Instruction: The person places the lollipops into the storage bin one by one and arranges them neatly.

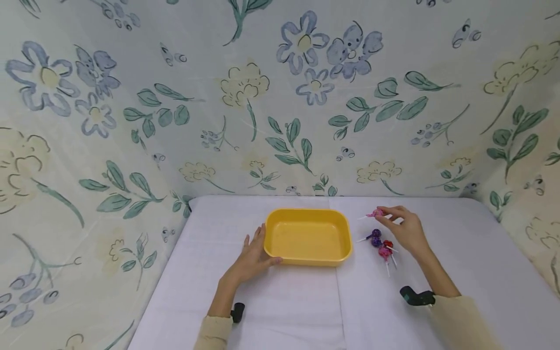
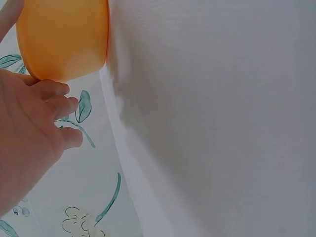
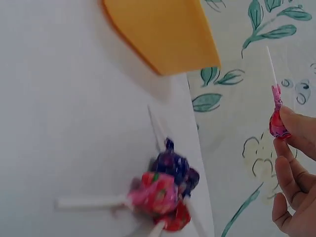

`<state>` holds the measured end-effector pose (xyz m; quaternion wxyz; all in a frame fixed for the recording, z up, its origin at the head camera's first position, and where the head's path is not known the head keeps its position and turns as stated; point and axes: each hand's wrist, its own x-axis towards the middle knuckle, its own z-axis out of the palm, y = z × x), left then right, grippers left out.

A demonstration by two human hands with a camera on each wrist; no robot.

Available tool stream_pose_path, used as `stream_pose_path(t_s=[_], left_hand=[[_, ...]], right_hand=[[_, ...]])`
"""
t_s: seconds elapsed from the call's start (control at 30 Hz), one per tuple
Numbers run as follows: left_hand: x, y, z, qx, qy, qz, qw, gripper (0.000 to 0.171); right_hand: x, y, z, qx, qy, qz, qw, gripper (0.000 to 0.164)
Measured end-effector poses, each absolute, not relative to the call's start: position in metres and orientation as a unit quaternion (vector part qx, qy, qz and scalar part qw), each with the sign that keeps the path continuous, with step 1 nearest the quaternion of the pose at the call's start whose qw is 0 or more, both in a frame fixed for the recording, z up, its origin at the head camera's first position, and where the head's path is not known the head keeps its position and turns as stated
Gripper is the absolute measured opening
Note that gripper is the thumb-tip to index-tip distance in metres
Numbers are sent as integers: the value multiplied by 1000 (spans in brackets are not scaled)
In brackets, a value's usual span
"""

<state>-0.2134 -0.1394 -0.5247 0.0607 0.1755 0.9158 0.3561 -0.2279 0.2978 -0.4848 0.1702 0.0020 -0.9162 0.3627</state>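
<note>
White cloth covers the counter [image 1: 302, 306], and at its near side two pale sleeves, the left sleeve [image 1: 213, 333] and the right sleeve [image 1: 459, 321], reach forward. Beyond them, the left hand [image 1: 251, 261] spans the near-left corner of a yellow tray [image 1: 306, 261], thumb along the near wall and fingers against the left one, holding it. To the right of the tray and apart from it, loose lollipops lie bunched together: a pink lollipop [image 1: 384, 252], a red lollipop [image 1: 388, 244] and two purple ones [image 1: 376, 241], sticks pointing different ways. Farther out, the right hand [image 1: 408, 231] pinches another pink-wrapped lollipop [image 1: 374, 213] by its head between thumb and fingertip, its stick pointing left, near the tray's far-right corner.

The step in hand appears to be picking lollipops up singly while the tray is steadied. A move leftward would call for a light, unchanged pinch and enough height to carry the stick over the right rim. A strip of cloth between tray and bunch leaves some room; the counter's far edge runs just behind the tray, before a flower-patterned backdrop [image 1: 262, 158].
</note>
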Motion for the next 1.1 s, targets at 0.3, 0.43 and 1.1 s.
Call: stream_pose_path(t_s=[0.3, 0.43, 1.1], left_hand=[[-213, -143, -527, 171, 913, 365, 65, 116], [-213, -145, -528, 175, 912, 365, 62, 115], [-218, -147, -523, 196, 917, 341, 72, 114]], right_hand=[[-263, 225, -477, 63, -906, 404, 110, 37], [-275, 186, -479, 88, -903, 418, 44, 34], [-300, 58, -517, 227, -877, 405, -127, 26]])
